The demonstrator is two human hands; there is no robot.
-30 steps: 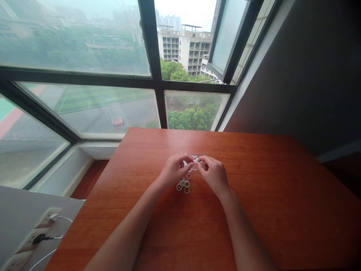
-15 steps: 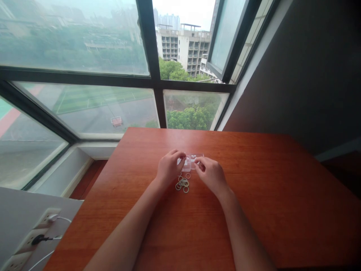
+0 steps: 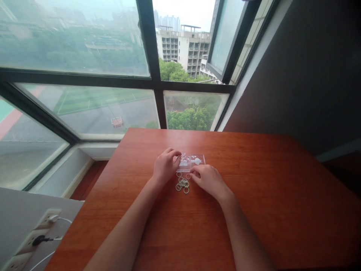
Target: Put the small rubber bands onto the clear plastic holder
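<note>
A small clear plastic plate (image 3: 194, 161) with white shapes on it lies flat on the reddish wooden table (image 3: 267, 195). My left hand (image 3: 165, 167) rests at the plate's left edge, its fingertips touching it. My right hand (image 3: 207, 180) lies on the table just in front of the plate, fingers curled, fingertips beside a loose pile of several small pale rings (image 3: 182, 183). Whether the right fingers pinch a ring cannot be made out.
A large window with dark frames (image 3: 158, 84) rises behind the table's far edge. A dark wall (image 3: 310, 75) stands on the right. At lower left a white power strip (image 3: 31, 241) holds plugged-in cables. The table's left edge drops to a floor gap.
The right hand has come down from the plate toward the pile of rings. The left hand shifted slightly left, and more of the clear plate now shows.
</note>
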